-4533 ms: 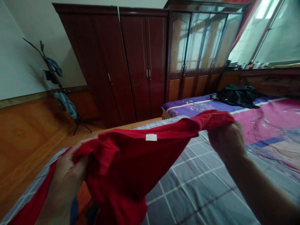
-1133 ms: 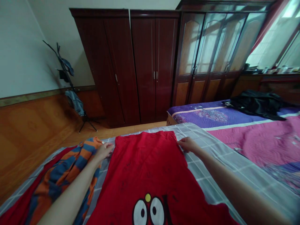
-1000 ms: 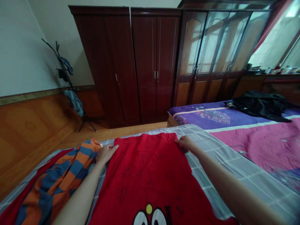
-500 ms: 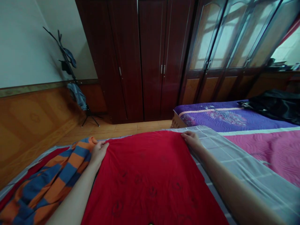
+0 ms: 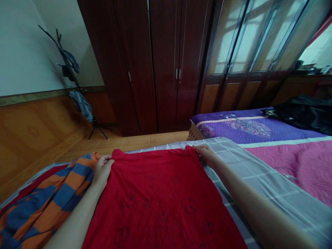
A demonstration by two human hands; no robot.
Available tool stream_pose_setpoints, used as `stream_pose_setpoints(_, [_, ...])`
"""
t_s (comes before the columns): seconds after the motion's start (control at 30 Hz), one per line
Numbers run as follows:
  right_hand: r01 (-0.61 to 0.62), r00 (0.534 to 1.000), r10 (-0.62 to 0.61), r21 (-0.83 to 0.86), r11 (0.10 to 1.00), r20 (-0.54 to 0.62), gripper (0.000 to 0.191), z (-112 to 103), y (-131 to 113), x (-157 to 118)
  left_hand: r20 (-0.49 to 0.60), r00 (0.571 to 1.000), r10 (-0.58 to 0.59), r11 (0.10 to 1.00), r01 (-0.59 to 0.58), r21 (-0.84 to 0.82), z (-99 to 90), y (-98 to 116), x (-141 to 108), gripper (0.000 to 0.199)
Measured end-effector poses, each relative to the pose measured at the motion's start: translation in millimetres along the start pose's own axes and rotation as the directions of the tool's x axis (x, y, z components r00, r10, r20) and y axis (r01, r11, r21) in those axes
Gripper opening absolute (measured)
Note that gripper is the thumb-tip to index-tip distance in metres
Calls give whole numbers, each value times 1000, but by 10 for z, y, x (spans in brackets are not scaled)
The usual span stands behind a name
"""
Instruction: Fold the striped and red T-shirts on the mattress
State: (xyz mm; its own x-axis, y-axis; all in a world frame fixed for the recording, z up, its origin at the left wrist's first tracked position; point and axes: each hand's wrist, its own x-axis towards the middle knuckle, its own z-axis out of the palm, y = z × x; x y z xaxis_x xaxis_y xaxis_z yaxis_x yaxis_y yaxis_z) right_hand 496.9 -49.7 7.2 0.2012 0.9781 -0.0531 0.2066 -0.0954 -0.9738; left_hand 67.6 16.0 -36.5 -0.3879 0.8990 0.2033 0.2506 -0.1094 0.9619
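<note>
A red cloth garment (image 5: 160,193) with dark printed marks is spread out in front of me, its near part cut off by the bottom of the view. My left hand (image 5: 102,170) pinches its far left corner. At the far right corner, my right hand (image 5: 204,154) is closed on the fabric. The far edge runs between the two hands, with small raised folds beside each. An orange and blue checked cloth (image 5: 70,186) lies bunched left of the garment, partly behind my left forearm.
Under the garment is a grey checked bedsheet (image 5: 259,176). A bed with a purple and pink cover (image 5: 290,152) stands to the right, with a black item (image 5: 306,112) on it. Behind are a dark wardrobe (image 5: 166,69) and a coat stand (image 5: 70,65).
The garment's far edge has straightened, and its corners now stick up in small folds by my hands. The whole view has shifted slightly, and both hands sit a little farther left in it.
</note>
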Motion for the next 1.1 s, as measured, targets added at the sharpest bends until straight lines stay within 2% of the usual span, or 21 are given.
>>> stream_pose_setpoints(0.07, [32, 999, -31, -29, 999, 19, 24, 105, -63, -59, 28, 999, 20, 999, -22, 44, 22, -15, -17, 23])
stream_pose_setpoints(0.13, [116, 980, -101, -75, 990, 173, 22, 210, -144, -124, 52, 998, 45, 995, -50, 83, 39, -36, -21, 24])
stream_pose_setpoints(0.17, [170, 955, -142, -89, 981, 261, 25, 253, -181, -151, 59, 997, 58, 993, -63, 98, 44, -48, -18, 27])
stream_pose_setpoints(0.23, [264, 912, -209, -114, 958, 354, 32, 310, -229, -189, 59, 995, 80, 988, -87, 126, 47, -73, -5, 33])
stream_pose_setpoints(0.37, [312, 940, -234, -348, 884, 247, 28, 359, -215, -218, 41, 991, 129, 965, -135, 225, 42, -100, 5, 30])
stream_pose_setpoints(0.5, [345, 936, -246, -518, 783, 251, 22, 510, -185, -301, 57, 986, 159, 928, -169, 332, 47, -64, -40, 25])
stream_pose_setpoints(0.67, [374, 927, -241, -771, 516, 289, 19, 730, -203, -432, 56, 983, 176, 895, -183, 407, 54, -6, -88, 24])
stream_pose_setpoints(0.8, [393, 919, -249, -761, 516, 306, 19, 806, -179, -473, 66, 983, 171, 897, -183, 402, 55, -2, -86, 21])
stream_pose_setpoints(0.9, [360, 930, -273, -751, 554, 245, 16, 832, -143, -440, 57, 985, 161, 913, -170, 372, 50, -20, -61, 21])
stream_pose_setpoints(0.97, [304, 944, -296, -745, 594, 149, 16, 770, -125, -354, 37, 988, 149, 930, -153, 334, 38, -43, -33, 22])
stream_pose_setpoints(1.03, [210, 949, -315, -731, 650, -7, 21, 593, -105, -210, 4, 992, 128, 953, -124, 275, 21, -75, -1, 23])
stream_pose_setpoints(1.1, [92, 933, -306, -698, 710, -188, 28, 323, -62, -40, -35, 996, 88, 977, -79, 197, 4, -113, 27, 25])
